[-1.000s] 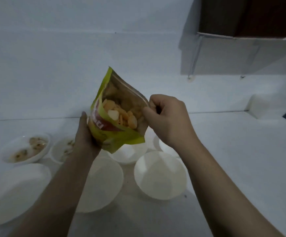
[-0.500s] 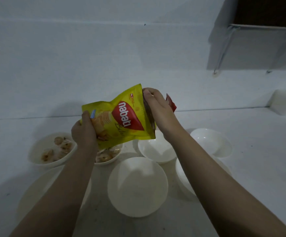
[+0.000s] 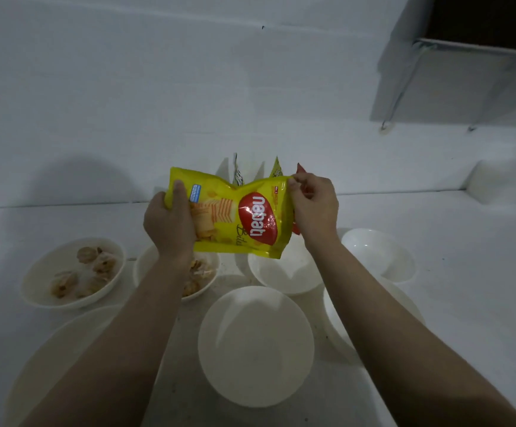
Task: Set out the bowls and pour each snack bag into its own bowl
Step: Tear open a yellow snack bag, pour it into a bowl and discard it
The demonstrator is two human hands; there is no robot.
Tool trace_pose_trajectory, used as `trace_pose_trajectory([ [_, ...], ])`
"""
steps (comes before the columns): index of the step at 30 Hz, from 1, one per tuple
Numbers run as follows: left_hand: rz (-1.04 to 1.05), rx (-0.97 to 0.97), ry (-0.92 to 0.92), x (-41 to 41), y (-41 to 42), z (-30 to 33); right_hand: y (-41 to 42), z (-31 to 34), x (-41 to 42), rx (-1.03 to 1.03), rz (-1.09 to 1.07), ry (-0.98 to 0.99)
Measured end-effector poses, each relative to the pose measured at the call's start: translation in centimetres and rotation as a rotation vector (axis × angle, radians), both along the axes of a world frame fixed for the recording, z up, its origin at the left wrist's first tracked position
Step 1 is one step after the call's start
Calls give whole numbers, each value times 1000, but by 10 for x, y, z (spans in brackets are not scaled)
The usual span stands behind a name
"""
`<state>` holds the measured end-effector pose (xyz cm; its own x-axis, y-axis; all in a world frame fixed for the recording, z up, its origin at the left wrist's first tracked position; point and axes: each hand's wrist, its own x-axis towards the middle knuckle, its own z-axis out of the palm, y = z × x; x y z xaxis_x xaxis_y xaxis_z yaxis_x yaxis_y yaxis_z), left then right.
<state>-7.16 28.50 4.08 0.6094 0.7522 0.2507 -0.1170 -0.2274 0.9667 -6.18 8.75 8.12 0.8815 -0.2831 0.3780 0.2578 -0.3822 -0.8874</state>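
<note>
A yellow snack bag (image 3: 238, 217) with a red logo hangs sideways in the air between both hands. My left hand (image 3: 169, 223) grips its left end. My right hand (image 3: 313, 208) pinches its right end near the opening. Below the bag stands an empty white bowl (image 3: 284, 277). Another empty white bowl (image 3: 255, 349) sits nearer to me. At the left, a white bowl (image 3: 72, 272) holds snack pieces, and a second filled bowl (image 3: 201, 275) is partly hidden by my left forearm.
More snack bags (image 3: 276, 169) stand behind the held one against the white wall. Further empty white bowls sit at the right (image 3: 377, 254) and near left (image 3: 62, 359). A white block (image 3: 497, 177) lies at the far right of the white table.
The bag has turned from mouth-up with snacks showing to lying sideways with its printed front toward me. My hands have moved apart along it. The view has shifted, bringing more bowls into sight.
</note>
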Motion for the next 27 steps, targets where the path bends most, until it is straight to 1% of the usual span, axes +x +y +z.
trace_pose_trajectory([
  [6, -27, 73, 4, 12, -3, -6, -17, -16, 10, -110, 12, 69],
  [11, -59, 119, 11, 16, -10, -5, -23, -29, 11, -331, -38, 57],
  [16, -64, 166, 0, 15, -13, 0, -30, -33, 8, -367, -55, 70],
  [22, -62, 231, -18, 16, -16, 4, -38, -32, 8, -439, -10, 76],
  [27, -63, 288, -56, 15, -19, 7, -38, -28, 7, -442, 15, 59],
])
